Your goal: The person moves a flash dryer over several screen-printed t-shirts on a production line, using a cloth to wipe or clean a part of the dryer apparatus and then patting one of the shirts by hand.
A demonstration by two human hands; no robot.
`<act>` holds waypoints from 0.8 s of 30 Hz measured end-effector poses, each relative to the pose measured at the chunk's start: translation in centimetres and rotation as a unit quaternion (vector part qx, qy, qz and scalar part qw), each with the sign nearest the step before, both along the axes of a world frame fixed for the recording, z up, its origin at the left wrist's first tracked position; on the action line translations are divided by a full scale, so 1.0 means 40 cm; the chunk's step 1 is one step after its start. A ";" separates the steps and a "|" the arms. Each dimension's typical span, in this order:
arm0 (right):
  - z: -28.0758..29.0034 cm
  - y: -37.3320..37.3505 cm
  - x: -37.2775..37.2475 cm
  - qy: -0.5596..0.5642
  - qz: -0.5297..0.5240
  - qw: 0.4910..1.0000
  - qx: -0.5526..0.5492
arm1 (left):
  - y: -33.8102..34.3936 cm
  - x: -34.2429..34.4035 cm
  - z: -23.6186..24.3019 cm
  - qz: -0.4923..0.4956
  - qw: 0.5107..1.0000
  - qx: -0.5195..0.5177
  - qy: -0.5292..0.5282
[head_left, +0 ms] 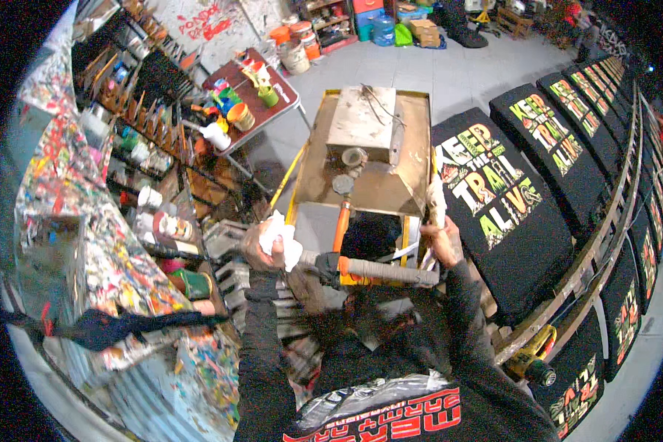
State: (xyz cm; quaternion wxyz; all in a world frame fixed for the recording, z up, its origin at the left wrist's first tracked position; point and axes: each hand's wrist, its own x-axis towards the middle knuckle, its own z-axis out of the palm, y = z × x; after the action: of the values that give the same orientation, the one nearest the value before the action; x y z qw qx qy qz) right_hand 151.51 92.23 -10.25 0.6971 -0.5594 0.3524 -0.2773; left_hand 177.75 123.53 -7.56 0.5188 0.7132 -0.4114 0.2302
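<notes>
My left hand point(259, 254) is closed round a crumpled white cloth point(280, 234), left of the wrapped grey handlebar of a yellow-edged cart point(398, 179). My right hand point(445, 247) is curled at the cart's right side. Its fingers are bent against a pale, rolled-looking piece point(436, 200) along the edge; what exactly they grip is unclear. On the cart's worn brown top sits a pale metal box point(361, 116) with a round spout and a cable. An orange-handled tool point(342, 221) with a round grey head lies between the box and the handlebar.
Black shirts point(504, 195) with bright printed lettering lie on a long rack at the right. A yellow-and-black device point(534, 357) sits on its rail. A paint-spattered surface point(118, 258) and crowded shelves stand at the left. A brown table point(272, 92) holds tubs and bottles.
</notes>
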 end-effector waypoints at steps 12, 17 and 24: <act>-0.077 -0.013 -0.039 -0.013 -0.193 0.980 0.032 | -0.293 0.216 0.109 -0.188 0.966 0.173 -0.039; -0.027 -0.001 -0.056 0.090 -0.257 0.962 0.013 | -0.436 0.221 0.134 -0.232 0.963 0.134 -0.027; -0.019 -0.004 -0.117 0.071 -0.341 0.937 0.036 | -0.627 0.213 0.109 -0.298 0.946 0.127 -0.009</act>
State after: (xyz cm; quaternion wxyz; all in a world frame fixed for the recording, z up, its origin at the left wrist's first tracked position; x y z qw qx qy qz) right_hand 146.84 92.06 -11.01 0.5531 -0.3986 0.5806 -0.4451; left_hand 186.27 98.46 -3.20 0.4652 0.6154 -0.6360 0.0175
